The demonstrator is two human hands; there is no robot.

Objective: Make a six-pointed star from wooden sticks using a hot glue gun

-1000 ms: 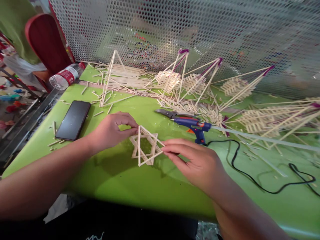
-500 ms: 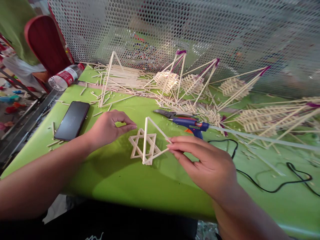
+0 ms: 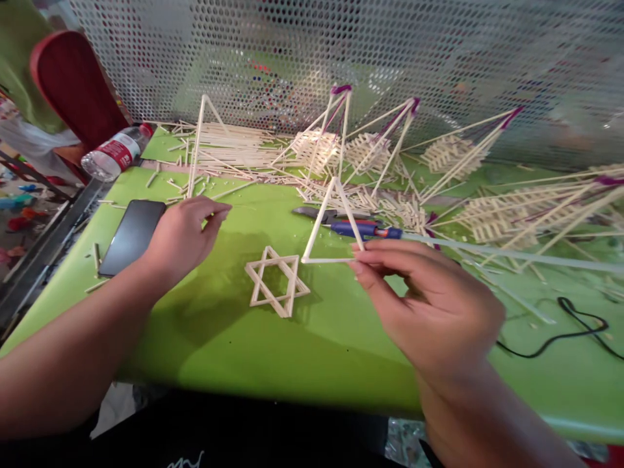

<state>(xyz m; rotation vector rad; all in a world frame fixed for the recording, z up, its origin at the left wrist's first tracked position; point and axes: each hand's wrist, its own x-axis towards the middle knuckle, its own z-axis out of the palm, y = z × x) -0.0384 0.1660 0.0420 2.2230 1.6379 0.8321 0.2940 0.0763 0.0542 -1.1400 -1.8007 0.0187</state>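
Just to the right of a six-pointed star of thin wooden sticks (image 3: 280,257), lying flat on the green table top (image 3: 302,364), a triangle of the same sticks (image 3: 319,221) is being held up, tilted with its apex raised! Its lower right corner is pinched by the fingertips (image 3: 358,265) of the right hand (image 3: 429,312), a narrow grip, and the triangle is kept clear of the star, not touching it. To the left of the star, the left hand (image 3: 182,240) is held above the table with its fingers loosely curled and partly open, nothing in it. Beyond the star, a blue hot glue gun (image 3: 358,229) is laid on its side, with a long glue stick (image 3: 487,253) running off to the right and a pair of pliers (image 3: 312,212) just beside it. Farther left of the star, a black smartphone (image 3: 130,237) is seen. Beyond the star, heaps of loose sticks (image 3: 234,146) are spread. The step in hand is judged to be the handling of a single triangle beside the formed star; a careful placing of that triangle appears to be what the next move calls for.
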